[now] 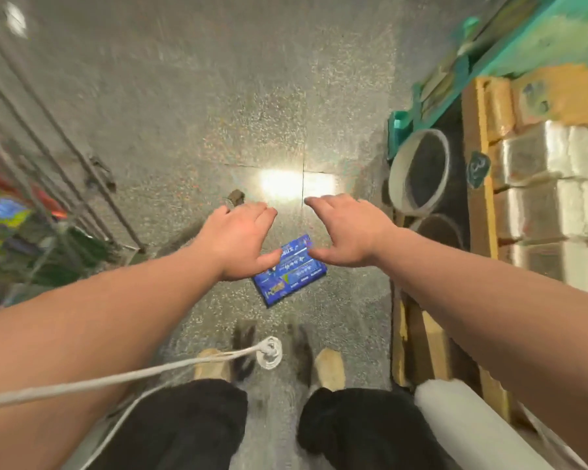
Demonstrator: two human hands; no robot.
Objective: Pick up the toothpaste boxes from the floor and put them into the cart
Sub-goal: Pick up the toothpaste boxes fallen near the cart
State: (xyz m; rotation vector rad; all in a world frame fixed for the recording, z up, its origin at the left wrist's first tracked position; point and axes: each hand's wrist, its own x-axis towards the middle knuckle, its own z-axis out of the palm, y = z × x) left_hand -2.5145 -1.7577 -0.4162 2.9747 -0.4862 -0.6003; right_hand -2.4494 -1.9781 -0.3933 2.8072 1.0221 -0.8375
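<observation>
Blue toothpaste boxes [291, 273] lie flat side by side on the speckled floor, just ahead of my feet. My left hand [238, 239] and my right hand [347, 228] hover above them, palms down, fingers apart, one on each side. Both thumbs point inward over the boxes' far end. Neither hand holds anything. The wire cart [48, 198] stands at the left edge, with colourful packs inside it.
A wooden pallet [476, 184] stacked with wrapped goods fills the right side. Round bins [418, 171] sit beside it under a teal shelf edge. A white cord with a round plug [269, 351] dangles near my feet. A white roll [462, 422] lies at lower right.
</observation>
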